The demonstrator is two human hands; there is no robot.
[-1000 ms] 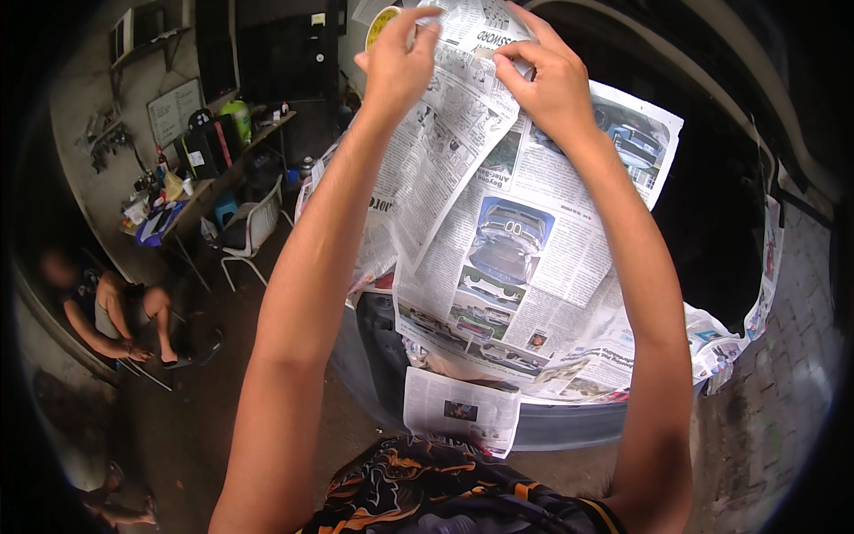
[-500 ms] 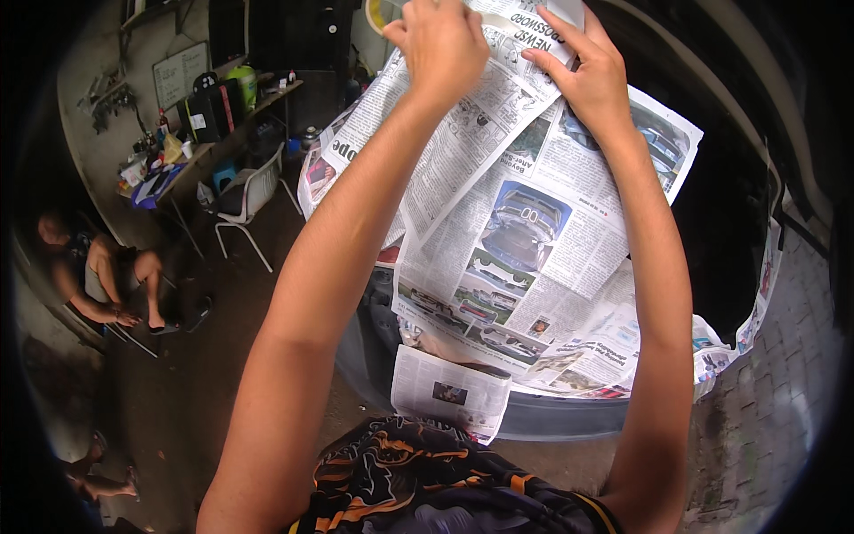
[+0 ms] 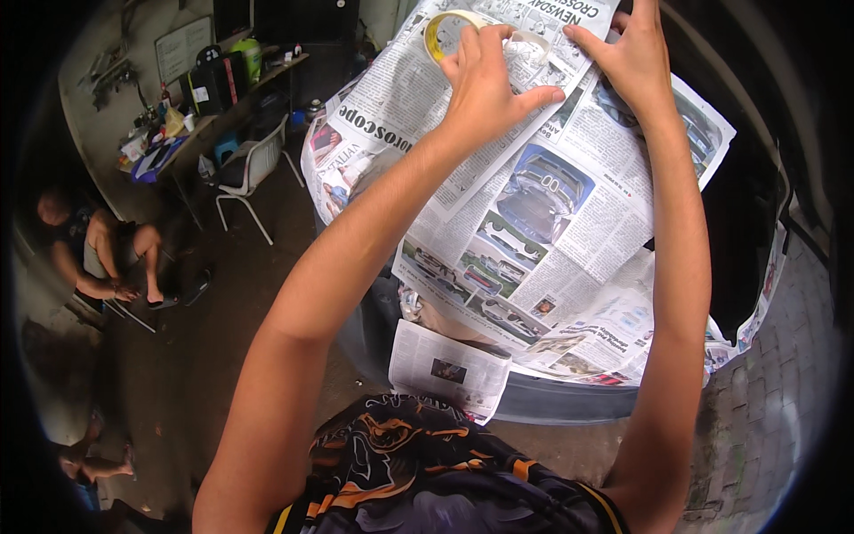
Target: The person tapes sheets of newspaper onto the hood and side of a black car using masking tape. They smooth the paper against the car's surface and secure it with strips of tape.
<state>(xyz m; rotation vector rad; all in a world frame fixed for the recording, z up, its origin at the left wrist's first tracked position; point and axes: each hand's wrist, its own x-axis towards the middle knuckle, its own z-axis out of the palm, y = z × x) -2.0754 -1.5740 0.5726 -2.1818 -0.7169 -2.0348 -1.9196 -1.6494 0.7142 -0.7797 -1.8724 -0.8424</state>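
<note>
My left hand holds a roll of masking tape with its fingers curled over the ring, while the thumb stretches out onto the newspaper. Beneath it lies a newspaper sheet with puzzles and columns, overlapping another newspaper sheet printed with car pictures. At the far edge my right hand pinches the upper sheet, thumb on top; its other fingertips are partly hidden. The sheets cover a large curved grey piece, whose rim shows along the near side. A smaller newspaper piece hangs over that rim.
To the right of the sheets is a dark opening edged with newspaper. A white chair and a cluttered table stand at the left. A person sits low at far left; another person's leg shows below. Paving lies at right.
My left hand and the tape roll have come right and nearer over the upper sheet, the thumb now spread out. My right hand has shifted right along the sheet's edge.
</note>
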